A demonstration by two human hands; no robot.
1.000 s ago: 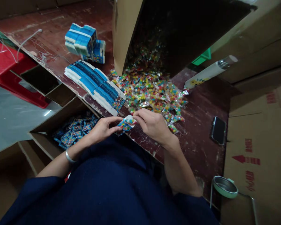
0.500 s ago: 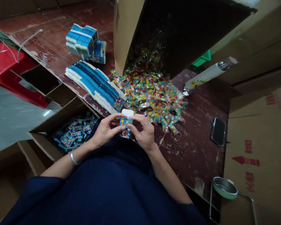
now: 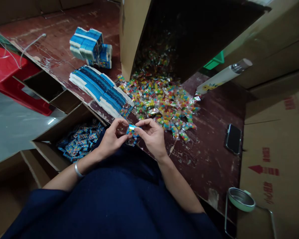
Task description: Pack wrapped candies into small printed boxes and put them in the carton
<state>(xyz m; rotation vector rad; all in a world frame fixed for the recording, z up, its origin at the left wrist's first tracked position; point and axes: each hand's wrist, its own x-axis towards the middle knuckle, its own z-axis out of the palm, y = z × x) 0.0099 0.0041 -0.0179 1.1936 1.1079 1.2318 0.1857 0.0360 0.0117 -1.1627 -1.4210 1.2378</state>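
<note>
Between my two hands, close to my body at the table edge, is a small blue printed candy box (image 3: 132,131). My left hand (image 3: 112,137) pinches its left side with thumb and forefinger. On its right side and top, my right hand (image 3: 153,137) grips it the same way; the top flap lies folded down. Just beyond lies a row of flat blue-and-white boxes (image 3: 102,89). Clear packets of colourful candies (image 3: 164,103) are heaped to the right of that row. Filled blue boxes (image 3: 81,139) fill a carton below my left forearm.
Bundled flat boxes (image 3: 87,44) stand farther back on the red table (image 3: 189,162). A large carton (image 3: 132,36) opens over the candy heap. A white bottle (image 3: 221,78) and a phone (image 3: 233,138) lie to the right. A metal cup (image 3: 241,199) hangs near the front right; a red stool (image 3: 10,73) stands left.
The white top flap of the candy box, upright before, is now folded down. Both hands stay on the box, the right fingers shifted over its top.
</note>
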